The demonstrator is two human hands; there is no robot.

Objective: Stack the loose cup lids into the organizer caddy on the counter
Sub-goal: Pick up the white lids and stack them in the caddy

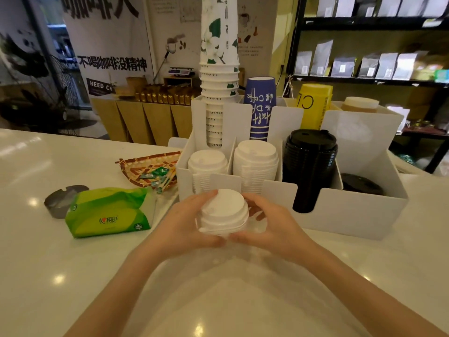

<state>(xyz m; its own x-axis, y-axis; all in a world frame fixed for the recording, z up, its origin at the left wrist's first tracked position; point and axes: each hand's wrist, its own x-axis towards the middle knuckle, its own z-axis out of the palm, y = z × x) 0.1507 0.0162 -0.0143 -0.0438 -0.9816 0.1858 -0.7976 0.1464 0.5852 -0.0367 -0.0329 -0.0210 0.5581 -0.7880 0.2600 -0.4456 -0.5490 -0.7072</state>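
A short stack of white cup lids (224,212) is held just above the counter, right in front of the white organizer caddy (345,215). My left hand (184,227) cups its left side and my right hand (274,229) cups its right side. Inside the caddy's front row stand two stacks of white lids (207,164) (255,154), a tall stack of black lids (311,161) and a low pile of black lids (362,183). Paper cups fill the back row.
A green tissue pack (109,211) lies left of my hands, with a dark ashtray (60,199) behind it. A woven tray of candies (150,169) sits against the caddy's left side. White counter (218,300) stretches toward me.
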